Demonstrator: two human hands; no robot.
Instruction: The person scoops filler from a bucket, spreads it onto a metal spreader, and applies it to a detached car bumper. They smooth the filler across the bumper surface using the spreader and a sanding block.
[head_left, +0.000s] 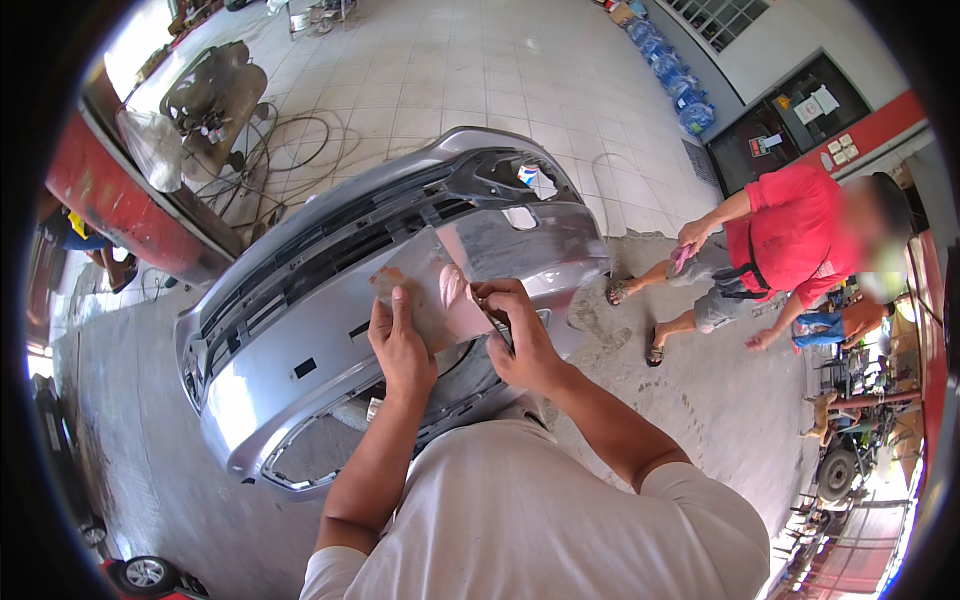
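My left hand [403, 345] grips a flat, stained board [412, 308] by its near edge, the thumb lying on top. A mound of pink putty [455, 287] sits on the board's right part, with a smeared pink layer around it. My right hand [522, 340] is closed around a thin spreader [499, 326] at the board's right edge; its blade is mostly hidden by the fingers and putty. Just beyond and beneath both hands lies a silver-grey car bumper [270, 345], with dull sanded patches on its right side.
At the right stands a person in a red shirt [795, 235], holding something pink. A red post [135, 200] rises at the left beside a compressor-like machine [212, 105] and coiled hoses [290, 140]. Blue water bottles [665, 70] line the back wall; a tyre [837, 472] lies among clutter at far right.
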